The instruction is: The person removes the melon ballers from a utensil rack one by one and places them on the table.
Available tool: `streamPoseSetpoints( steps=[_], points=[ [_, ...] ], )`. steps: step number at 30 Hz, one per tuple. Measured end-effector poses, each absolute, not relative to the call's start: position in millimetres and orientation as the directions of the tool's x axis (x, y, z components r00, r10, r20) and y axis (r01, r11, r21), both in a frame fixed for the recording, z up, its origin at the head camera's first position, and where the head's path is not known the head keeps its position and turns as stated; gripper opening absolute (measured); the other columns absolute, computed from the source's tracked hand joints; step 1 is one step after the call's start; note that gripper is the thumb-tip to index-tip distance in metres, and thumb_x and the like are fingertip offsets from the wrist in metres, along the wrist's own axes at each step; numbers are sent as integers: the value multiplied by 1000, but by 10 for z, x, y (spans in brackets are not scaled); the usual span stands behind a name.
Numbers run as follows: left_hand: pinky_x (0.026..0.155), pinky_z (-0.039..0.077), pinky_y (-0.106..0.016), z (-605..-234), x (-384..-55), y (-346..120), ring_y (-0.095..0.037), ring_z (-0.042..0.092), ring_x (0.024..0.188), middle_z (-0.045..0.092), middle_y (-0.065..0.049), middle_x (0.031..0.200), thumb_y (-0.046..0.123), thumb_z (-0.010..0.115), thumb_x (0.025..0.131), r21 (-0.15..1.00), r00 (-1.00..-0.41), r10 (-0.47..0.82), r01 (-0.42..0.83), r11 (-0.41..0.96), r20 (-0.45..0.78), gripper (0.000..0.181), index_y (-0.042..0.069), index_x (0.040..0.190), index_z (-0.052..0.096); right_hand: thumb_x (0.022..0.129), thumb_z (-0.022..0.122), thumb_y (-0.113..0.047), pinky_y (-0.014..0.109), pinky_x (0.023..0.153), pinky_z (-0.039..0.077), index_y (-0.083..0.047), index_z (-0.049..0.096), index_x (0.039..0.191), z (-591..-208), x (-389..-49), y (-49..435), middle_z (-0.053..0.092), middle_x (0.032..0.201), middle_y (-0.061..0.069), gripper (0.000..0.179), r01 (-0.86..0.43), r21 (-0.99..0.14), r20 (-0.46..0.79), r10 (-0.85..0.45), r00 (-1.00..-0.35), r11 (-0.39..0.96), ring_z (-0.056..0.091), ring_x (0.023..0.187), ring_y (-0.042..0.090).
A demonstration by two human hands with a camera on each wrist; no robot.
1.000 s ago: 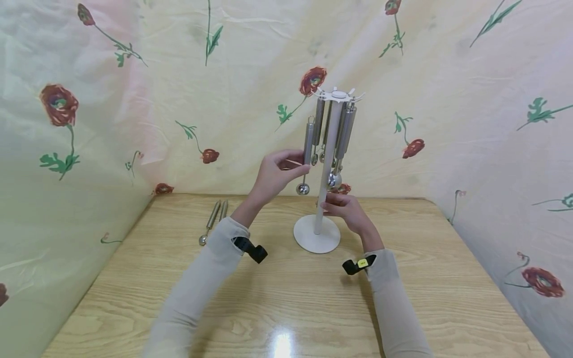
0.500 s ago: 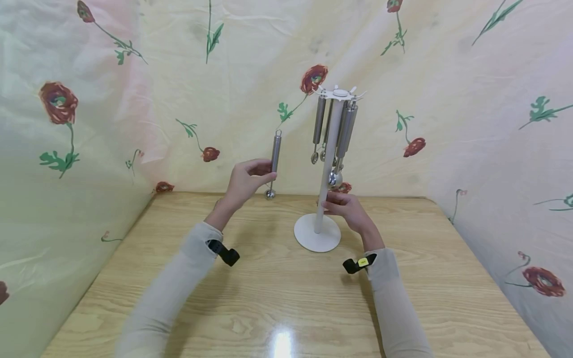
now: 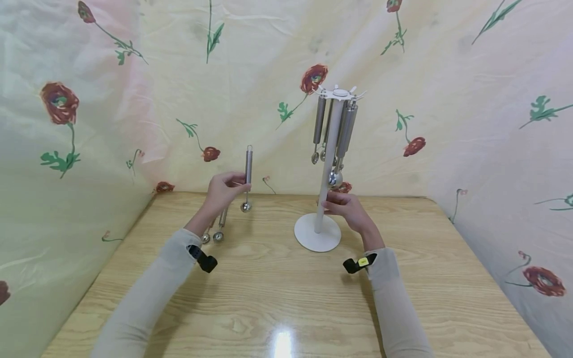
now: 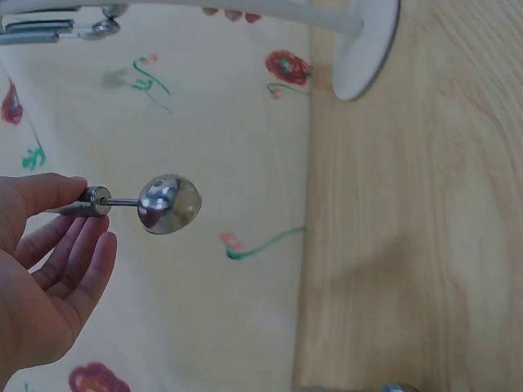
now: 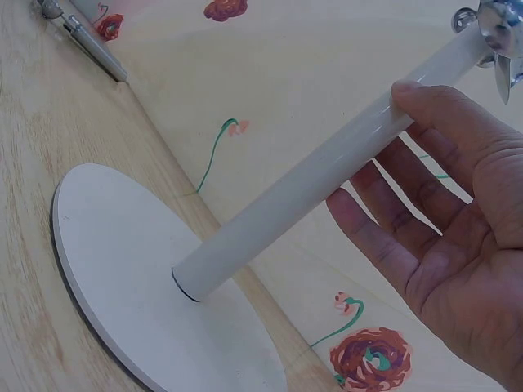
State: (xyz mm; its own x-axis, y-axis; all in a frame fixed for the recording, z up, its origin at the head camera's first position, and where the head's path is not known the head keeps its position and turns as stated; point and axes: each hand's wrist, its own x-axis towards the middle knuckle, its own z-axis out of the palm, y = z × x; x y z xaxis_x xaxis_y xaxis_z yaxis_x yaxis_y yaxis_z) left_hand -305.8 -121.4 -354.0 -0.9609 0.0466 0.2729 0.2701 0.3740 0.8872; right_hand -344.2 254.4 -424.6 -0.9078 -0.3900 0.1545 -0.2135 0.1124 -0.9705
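My left hand [image 3: 224, 190] pinches a steel melon baller [image 3: 248, 166] by its handle, loop upward and bowl hanging just above the table's back part. Seen from the left wrist, its half-round bowl [image 4: 169, 204] points away from the fingers on a thin neck. My right hand [image 3: 351, 214] grips the lower pole of a white utensil stand [image 3: 329, 149], thumb on one side and fingers on the other in the right wrist view. Several steel-handled utensils [image 3: 348, 132] hang from the stand's top hooks, partly hiding one another.
Two similar steel scoops [image 3: 218, 236] lie on the wooden table [image 3: 268, 298] at the back left, partly hidden by my left hand and wrist. The stand's round white base [image 3: 309, 238] rests near the back edge. A flowered cloth [image 3: 250, 99] hangs close behind.
My left hand has carried the melon baller from beside the stand leftward and down, toward the two scoops on the table. The right hand stays on the pole.
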Motion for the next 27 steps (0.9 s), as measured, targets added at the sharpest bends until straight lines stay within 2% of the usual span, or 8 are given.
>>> streamPoseSetpoints(
  steps=[3,8,19,27],
  points=[
    [74,53,-16,-3643,-3070,-1309,-10,65,84,73,-22,112,13,76,92,885,-966,31,248,394,257,34,-1,122,70,99,66,-9,34,92,61,13,55,137,-4247,-3447,2548,73,108,-11,46,-215,-970,155,-392,-907,115,71,103,9],
    [72,54,-18,-3827,-3095,-1458,-9,66,82,73,-23,110,12,76,92,884,-975,26,211,417,221,35,-3,123,69,98,67,-9,32,91,61,12,55,137,-4244,-3450,2539,73,108,-10,46,-214,-970,153,-391,-908,117,71,103,9],
    [69,52,-17,-4174,-3101,-1645,-13,64,86,74,-21,107,10,76,91,871,-986,31,159,465,164,37,-3,125,69,99,66,-8,32,91,61,13,54,138,-4236,-3452,2536,73,109,-10,46,-212,-971,154,-391,-908,111,71,103,9],
    [63,52,-17,-4316,-3133,-1681,-13,64,81,74,-20,100,6,76,89,855,-990,41,137,501,134,39,-3,126,68,98,66,-7,32,91,61,13,54,137,-4231,-3446,2536,73,107,-11,45,-204,-972,146,-385,-911,114,71,103,8]
  ],
)
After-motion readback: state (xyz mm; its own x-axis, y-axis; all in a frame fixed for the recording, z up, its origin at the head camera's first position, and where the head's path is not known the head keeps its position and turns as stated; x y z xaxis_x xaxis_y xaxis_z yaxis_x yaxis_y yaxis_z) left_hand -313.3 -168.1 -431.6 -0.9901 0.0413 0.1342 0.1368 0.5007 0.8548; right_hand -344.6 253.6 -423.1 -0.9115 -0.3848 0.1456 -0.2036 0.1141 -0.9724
